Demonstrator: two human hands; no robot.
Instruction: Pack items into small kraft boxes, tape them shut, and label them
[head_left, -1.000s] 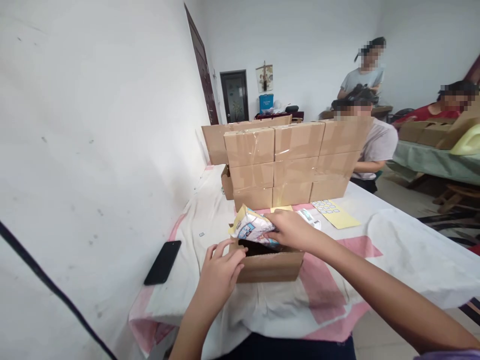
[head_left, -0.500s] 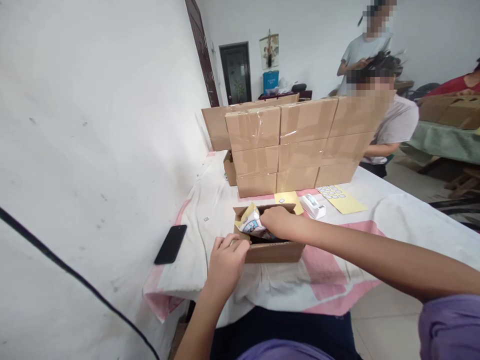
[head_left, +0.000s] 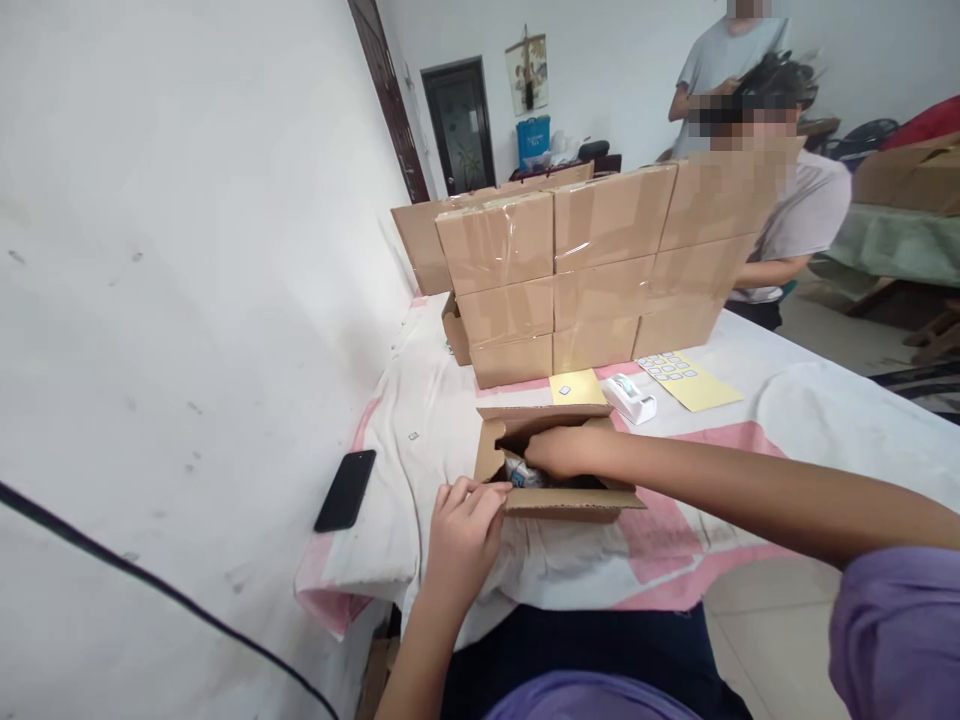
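Observation:
An open cardboard box [head_left: 562, 513] stands at the near side of the cloth-covered table, its flaps spread. My left hand [head_left: 466, 515] grips the front flap at its left corner, fingers closed over the edge. Down inside the box, my right hand [head_left: 562, 452] is closed on a printed packet [head_left: 523, 474], white and blue where it shows. The box walls and the hand itself hide most of that packet and the fingertips.
Taped cardboard boxes [head_left: 592, 270] form a wall behind. Before them lie a yellow card [head_left: 576, 386], a white tape dispenser [head_left: 630, 398] and a yellow sticker sheet [head_left: 694, 385]. A black phone [head_left: 345, 490] lies left. Two people [head_left: 806, 220] are beyond the table.
My right hand has pushed the packet lower into the box. The front flap now sticks out wider, with my left hand still at its corner. The view has shifted slightly.

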